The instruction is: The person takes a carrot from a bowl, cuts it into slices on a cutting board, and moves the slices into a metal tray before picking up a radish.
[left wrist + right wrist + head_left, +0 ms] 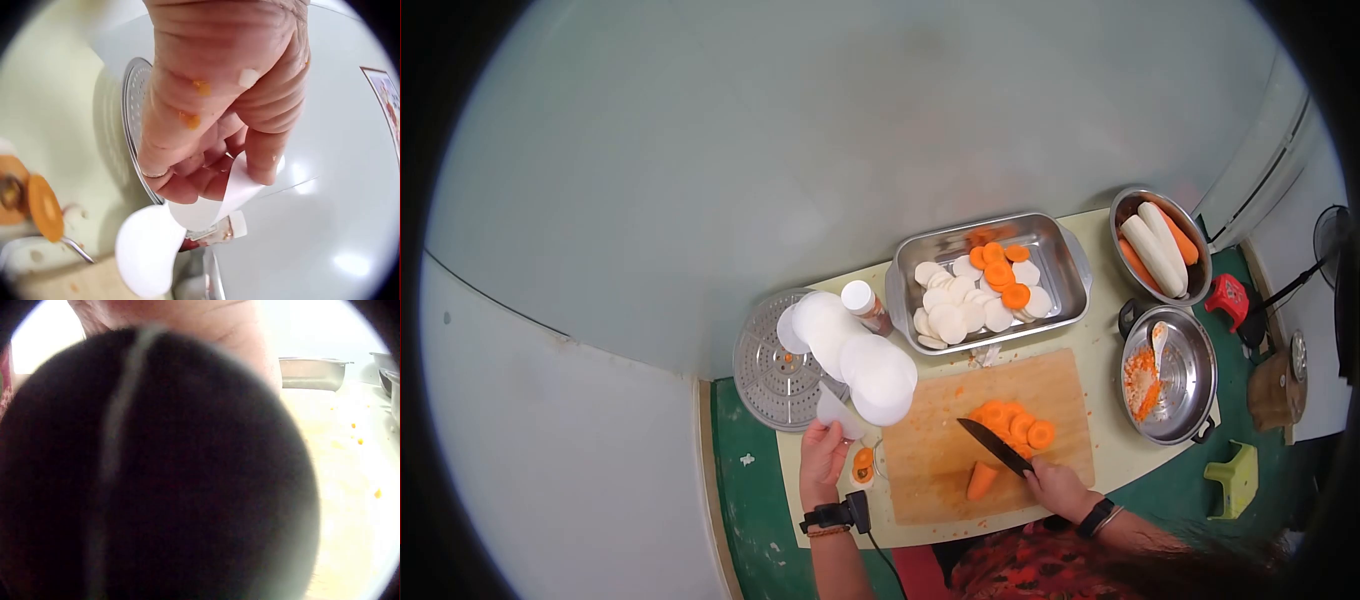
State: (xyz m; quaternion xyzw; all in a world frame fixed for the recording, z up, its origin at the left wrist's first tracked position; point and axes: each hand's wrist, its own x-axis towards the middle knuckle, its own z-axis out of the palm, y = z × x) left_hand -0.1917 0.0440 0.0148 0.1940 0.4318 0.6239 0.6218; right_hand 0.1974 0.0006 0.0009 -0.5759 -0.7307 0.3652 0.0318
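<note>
My left hand point(825, 460) pinches a thin white sheet point(234, 187) between thumb and fingers; it curls at the edge. Beyond the fingertips, several thin white rounds point(855, 355) overlap in a chain above the perforated metal steamer plate point(760, 375). My right hand point(1060, 490) grips a knife point(995, 447), its dark blade angled across the wooden cutting board point(935, 480). Carrot slices point(1040, 433) lie beyond the blade, and a carrot piece point(981, 481) sits on the near side. A dark form blocks much of the right wrist view.
A rectangular metal tray point(1070, 290) holds white and carrot slices. To its right stand a bowl point(1122, 215) of whole carrots and white roots, and a pot point(1200, 400) with shredded bits and a spoon. A white-capped jar point(878, 318) stands behind the board.
</note>
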